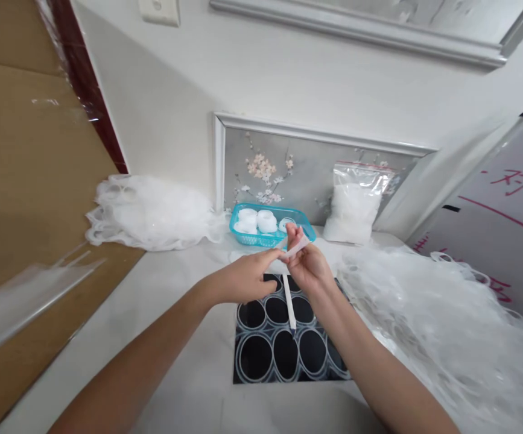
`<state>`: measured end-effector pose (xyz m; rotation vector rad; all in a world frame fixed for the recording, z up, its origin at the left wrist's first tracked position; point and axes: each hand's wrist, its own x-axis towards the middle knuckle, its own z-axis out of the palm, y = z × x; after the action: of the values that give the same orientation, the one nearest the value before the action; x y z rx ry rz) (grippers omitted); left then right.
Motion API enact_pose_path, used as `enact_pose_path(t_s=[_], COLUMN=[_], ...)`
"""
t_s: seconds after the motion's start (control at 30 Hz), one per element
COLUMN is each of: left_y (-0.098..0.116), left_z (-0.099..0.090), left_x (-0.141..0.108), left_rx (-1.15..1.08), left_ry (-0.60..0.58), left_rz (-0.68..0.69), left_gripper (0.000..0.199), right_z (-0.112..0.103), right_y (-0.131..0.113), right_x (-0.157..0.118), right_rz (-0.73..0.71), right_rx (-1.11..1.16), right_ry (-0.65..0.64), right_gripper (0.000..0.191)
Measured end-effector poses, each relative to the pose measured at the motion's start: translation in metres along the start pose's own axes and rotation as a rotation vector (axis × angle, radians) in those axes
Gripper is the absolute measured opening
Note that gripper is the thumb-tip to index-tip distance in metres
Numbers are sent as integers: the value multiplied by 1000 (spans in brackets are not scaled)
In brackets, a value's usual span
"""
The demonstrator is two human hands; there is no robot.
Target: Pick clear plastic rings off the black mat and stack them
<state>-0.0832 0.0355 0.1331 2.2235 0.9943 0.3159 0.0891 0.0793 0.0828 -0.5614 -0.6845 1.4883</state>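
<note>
My right hand is closed, with a thin white strip pinched in its raised fingers. From the left, my left hand reaches to the strip; its index finger and thumb are apart, and the fingertip touches the strip's near end or lies just beside it. Under both hands is a black mat patterned with large ovals. A slim white pen-like stick with a dark tip lies over the mat, pointing towards me. Just behind the hands stands a blue plastic basket with several white rolls in it.
A heap of white ring-edged mesh covers the table's right side; another white bundle lies at left. A zip bag of white material leans on the flowered panel. Brown cardboard is at far left, a written-on board at right.
</note>
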Motion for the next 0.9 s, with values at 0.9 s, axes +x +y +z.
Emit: enact_pose_path(t_s=[0.9], left_y=[-45], left_z=[-58], left_x=[-26], left_rx=[-13], left_ry=[-31], left_rz=[-312], left_gripper=[71], right_z=[15], right_y=[19], right_x=[120], right_rz=[51], right_rx=[-1642], right_ry=[-228], right_gripper=[32])
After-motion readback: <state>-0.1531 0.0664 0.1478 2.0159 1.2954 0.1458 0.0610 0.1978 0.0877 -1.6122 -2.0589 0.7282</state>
